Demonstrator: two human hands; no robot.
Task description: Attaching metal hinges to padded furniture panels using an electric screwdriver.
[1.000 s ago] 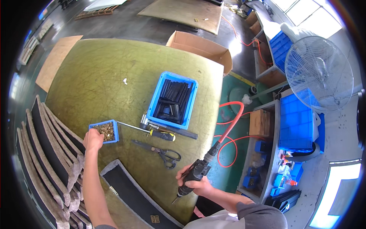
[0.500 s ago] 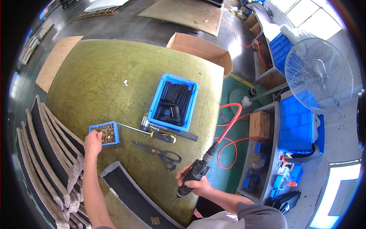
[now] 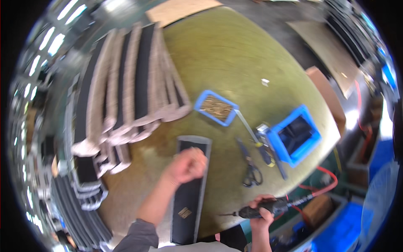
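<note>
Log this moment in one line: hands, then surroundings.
left hand: curled over grey-edged panel, contents unclear | right hand: gripping power driver, red hose attached | nearby: scissors, small blue box, larger blue bin

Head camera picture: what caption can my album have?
Left hand over a dark panel, right hand holding a black power tool with a red hose.

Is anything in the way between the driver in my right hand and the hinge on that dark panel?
Nothing visible: only bare tabletop and the grey edge of the panel separate the driver from the hinge. Your left hand is over the panel, farther up.
</note>
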